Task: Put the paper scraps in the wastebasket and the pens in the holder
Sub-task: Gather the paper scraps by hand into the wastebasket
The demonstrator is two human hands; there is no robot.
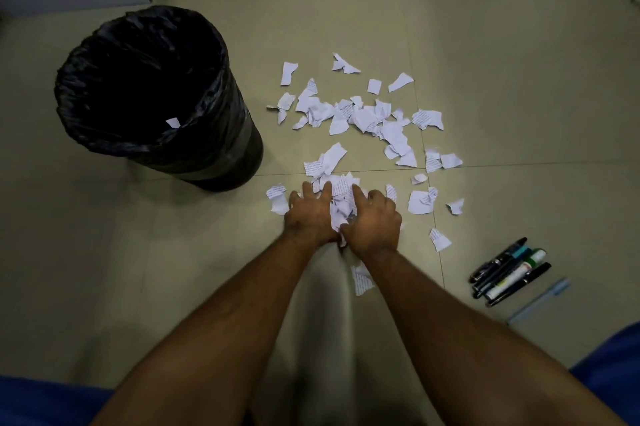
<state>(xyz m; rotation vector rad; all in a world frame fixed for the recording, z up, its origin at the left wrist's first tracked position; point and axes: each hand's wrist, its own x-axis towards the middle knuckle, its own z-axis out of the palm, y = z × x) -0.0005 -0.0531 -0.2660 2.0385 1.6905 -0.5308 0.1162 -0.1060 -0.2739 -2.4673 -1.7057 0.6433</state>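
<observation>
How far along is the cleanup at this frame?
Barely begun. One paper scrap already lies inside the wastebasket. In hand: the left hand and right hand are bunching a clump of scraps between them on the floor. Left: the wide scatter of scraps beyond the hands, and the pens lying untouched at the right. No holder is in view.

You can read nothing here: the paper scraps [429, 119] at frame centre carry printed lines too small to make out, and the white marker's [516, 276] label at lower right blurs.
</observation>
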